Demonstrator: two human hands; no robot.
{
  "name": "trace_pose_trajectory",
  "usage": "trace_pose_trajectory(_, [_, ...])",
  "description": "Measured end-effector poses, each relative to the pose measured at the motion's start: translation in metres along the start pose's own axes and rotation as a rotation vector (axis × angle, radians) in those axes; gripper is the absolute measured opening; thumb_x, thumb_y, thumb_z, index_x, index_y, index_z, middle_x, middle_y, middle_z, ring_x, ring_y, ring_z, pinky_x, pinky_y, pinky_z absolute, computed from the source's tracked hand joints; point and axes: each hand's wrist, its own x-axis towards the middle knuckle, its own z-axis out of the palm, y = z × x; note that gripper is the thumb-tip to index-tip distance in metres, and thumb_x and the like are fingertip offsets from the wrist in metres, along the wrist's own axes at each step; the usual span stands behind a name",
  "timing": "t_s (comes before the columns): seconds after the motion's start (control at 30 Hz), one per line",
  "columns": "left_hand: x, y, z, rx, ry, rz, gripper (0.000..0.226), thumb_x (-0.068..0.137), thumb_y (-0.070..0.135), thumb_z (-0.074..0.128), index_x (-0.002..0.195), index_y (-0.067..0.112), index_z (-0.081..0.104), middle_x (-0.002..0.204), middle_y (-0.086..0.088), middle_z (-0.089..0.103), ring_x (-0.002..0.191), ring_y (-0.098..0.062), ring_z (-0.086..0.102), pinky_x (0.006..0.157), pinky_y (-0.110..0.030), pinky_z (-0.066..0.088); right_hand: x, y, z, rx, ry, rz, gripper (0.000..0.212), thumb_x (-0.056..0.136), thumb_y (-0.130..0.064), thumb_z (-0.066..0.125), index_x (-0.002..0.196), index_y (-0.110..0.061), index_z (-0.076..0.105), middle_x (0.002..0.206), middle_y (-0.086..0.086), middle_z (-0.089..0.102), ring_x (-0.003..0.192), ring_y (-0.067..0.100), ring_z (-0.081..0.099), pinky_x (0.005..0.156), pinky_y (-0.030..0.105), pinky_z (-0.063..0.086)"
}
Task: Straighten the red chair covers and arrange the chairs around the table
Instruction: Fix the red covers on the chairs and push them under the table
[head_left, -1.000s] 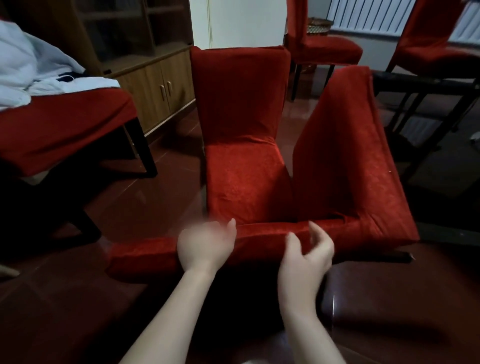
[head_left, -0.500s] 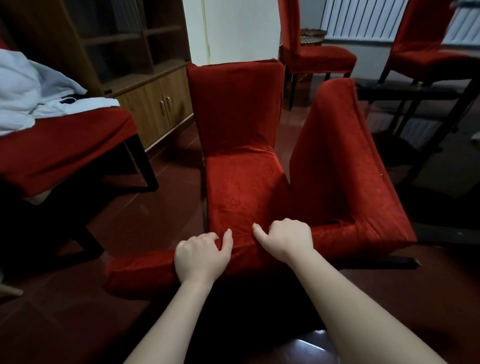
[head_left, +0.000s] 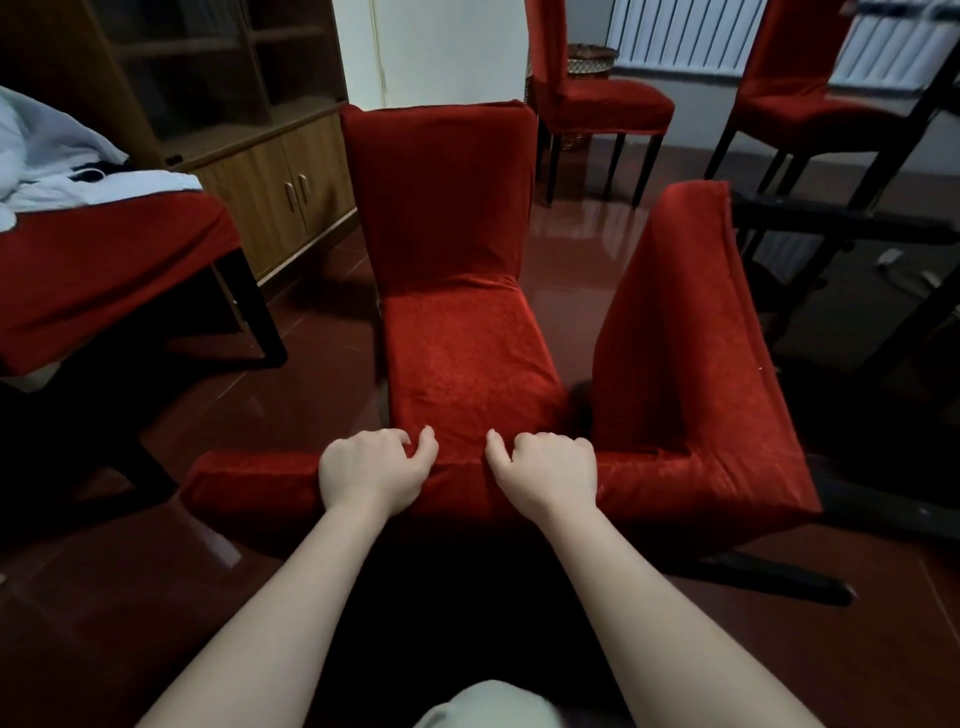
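Since the red cover likely needs tugging smooth, the left hand and right hand each clench its near edge

No readable text, labels, brands or numbers on any surface in view

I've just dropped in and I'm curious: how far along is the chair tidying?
Roughly midway, I'd guess. Done: the middle chair's cover looks smooth. In hand: the left hand and right hand grip the red cover of the nearest chair, which seems tipped, legs pointing sideways. Left: the far chairs by the radiator stand scattered, and another chair holds white cloth.
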Motion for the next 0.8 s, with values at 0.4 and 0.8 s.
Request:
trace_pose_trajectory(0.4, [-0.005,0.032,-0.006,0.058,-0.069,0.037,0.069,0.095,0.059,0.018,0.079,0.022,0.074,0.069,-0.002,0.069,0.068,-0.025,0.065,0.062,-0.032,0.038,0.000,0.025,-0.006,-0.066,0.067,0.071,0.063,0.090,-0.053,0.017,0.067,-0.019,0.065,0.069,-0.001,0.067,0.073,0.023,0.063,0.072,0.037,0.035])
trace_pose_trajectory(0.8, [-0.041,0.049,-0.019,0.002,-0.116,-0.026,0.063,0.097,0.055,0.027,0.089,0.015,0.076,0.082,-0.009,0.072,0.081,-0.030,0.067,0.075,-0.035,0.041,-0.016,0.040,-0.021,-0.023,0.067,-0.010,0.049,0.093,-0.046,0.042,0.054,-0.020,0.053,0.060,0.001,0.063,0.063,0.026,0.061,0.061,0.032,0.027])
